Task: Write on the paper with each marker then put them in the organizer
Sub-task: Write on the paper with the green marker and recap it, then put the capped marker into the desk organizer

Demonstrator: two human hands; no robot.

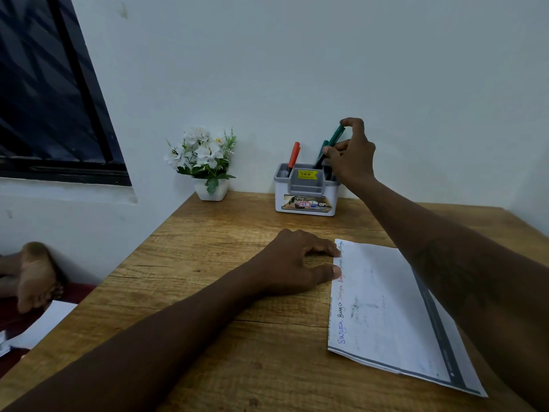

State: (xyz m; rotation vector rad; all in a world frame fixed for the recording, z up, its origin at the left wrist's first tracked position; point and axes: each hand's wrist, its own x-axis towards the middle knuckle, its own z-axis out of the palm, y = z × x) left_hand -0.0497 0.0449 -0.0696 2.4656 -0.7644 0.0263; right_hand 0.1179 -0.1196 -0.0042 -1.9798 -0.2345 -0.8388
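The right hand (352, 156) is raised over the right side of the organizer (306, 193), its forefinger hooked over the top end of a green marker (337, 135) and its thumb pressed to the barrel lower down, so the marker is pinched between them. The marker leans up and to the right, and its lower end goes down into the organizer's right-hand compartment behind the thumb. A second green marker (323, 145) stands just left of it in the same area, close to the thumb tip; whether the thumb touches it cannot be told. A red marker (294, 157) stands apart from the hand in the organizer's left compartment, tilted slightly right. The organizer, white with a grey upper rim and a yellow price sticker, sits at the far edge of the wooden table (208, 263) against the wall (297, 69). The paper (386, 307) lies on the near right of the table under the right forearm, with short words written along its left margin in several colours. The left hand (297, 263) rests on the table beside it, fingers loosely bent and gripping nothing, fingertip and thumb tip pressing on the paper's left edge. A small white flower pot (211, 190) stands left of the organizer, and a dark window (44, 84) fills the upper left
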